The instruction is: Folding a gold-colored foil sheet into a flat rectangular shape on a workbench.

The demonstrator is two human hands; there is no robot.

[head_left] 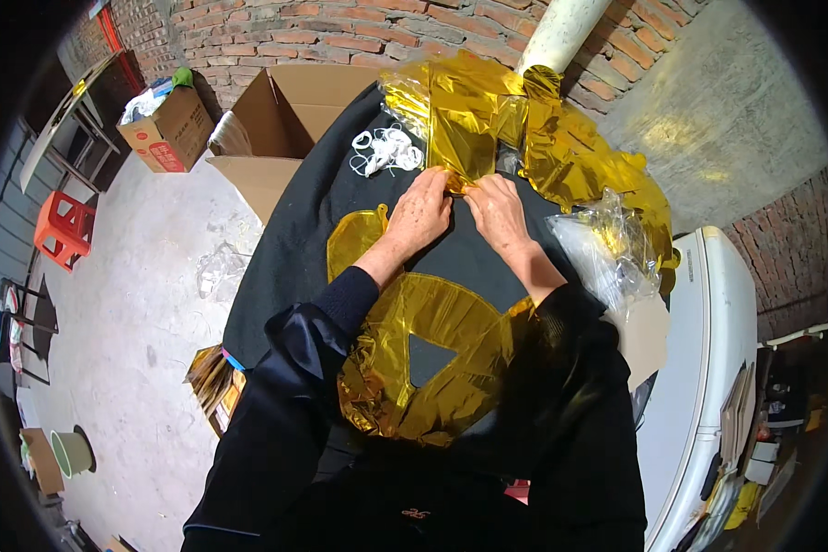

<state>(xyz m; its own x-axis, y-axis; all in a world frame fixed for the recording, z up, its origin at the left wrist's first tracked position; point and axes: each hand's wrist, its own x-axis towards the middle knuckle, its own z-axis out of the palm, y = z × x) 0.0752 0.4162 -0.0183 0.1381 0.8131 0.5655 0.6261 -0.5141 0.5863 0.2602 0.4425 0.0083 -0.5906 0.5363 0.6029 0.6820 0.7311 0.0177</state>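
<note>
My left hand (420, 210) and my right hand (499, 213) are closed side by side on the lower edge of a folded gold foil balloon (463, 138) at the far side of the table. The fingertips of both hands press into the shiny foil, and the pinched edge is partly hidden. Under my forearms another flat gold foil balloon (442, 304) is spread out, with a triangular gap in it. More crumpled gold foil balloons (580, 152) lie to the right. Left of the held foil sits a tangle of white string (386, 152).
A dark cloth (281, 248) covers the table. Clear plastic bags (607, 248) lie at its right edge, beside a white appliance (713, 304). An open cardboard box (294, 110) stands at the far left. A red stool (64, 228) and a green bucket (72, 451) are on the floor.
</note>
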